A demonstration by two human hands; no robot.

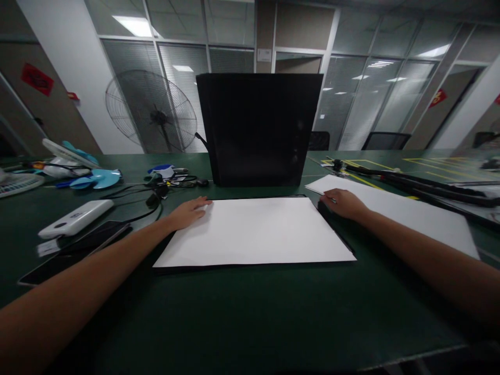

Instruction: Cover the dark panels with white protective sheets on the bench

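Note:
A large blank sheet of white paper (pixel 253 229) lies flat in front of me on a thin black board (pixel 332 229), whose dark edges show around it. My left hand (pixel 189 212) rests with fingers spread on the sheet's far left corner. Just off the far right corner, my right hand (pixel 344 203) is closed, its fingers curled around a slim pen-like object (pixel 333 200). Only a small greyish end of that object shows. Beneath and beyond the right hand lies a second white sheet (pixel 410 213).
A big black box-shaped panel (pixel 260 130) stands upright behind the paper on the green table (pixel 250 317). To the left are a white device (pixel 76 219), a dark flat tablet-like thing (pixel 74 255), cables (pixel 156 195) and blue fan blades (pixel 96 178). Black bars (pixel 422 185) lie right.

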